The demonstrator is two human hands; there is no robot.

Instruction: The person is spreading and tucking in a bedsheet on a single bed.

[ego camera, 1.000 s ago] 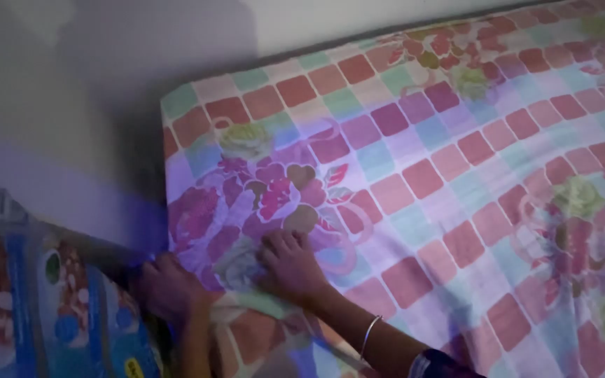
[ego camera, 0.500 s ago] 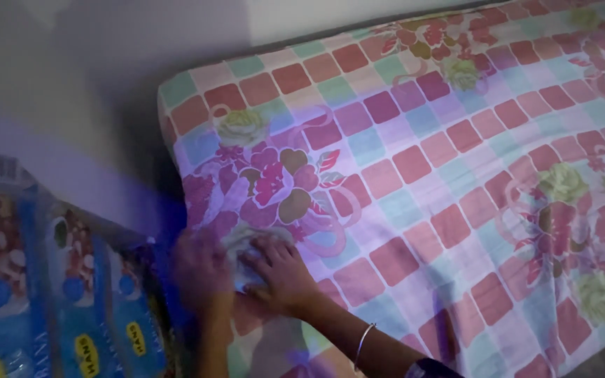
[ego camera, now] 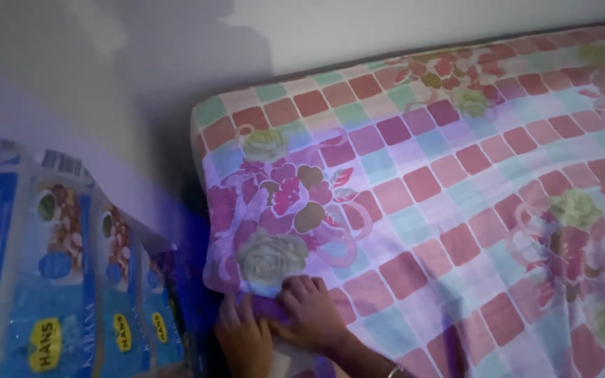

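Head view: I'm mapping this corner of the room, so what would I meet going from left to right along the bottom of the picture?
Blue printed bags → left hand → right hand → checked floral bedsheet, which runs on to the right edge.

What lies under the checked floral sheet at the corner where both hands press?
The sheet drapes over a block-shaped corner, but its filling is fully covered. The left hand and right hand press on the sheet's lower edge.
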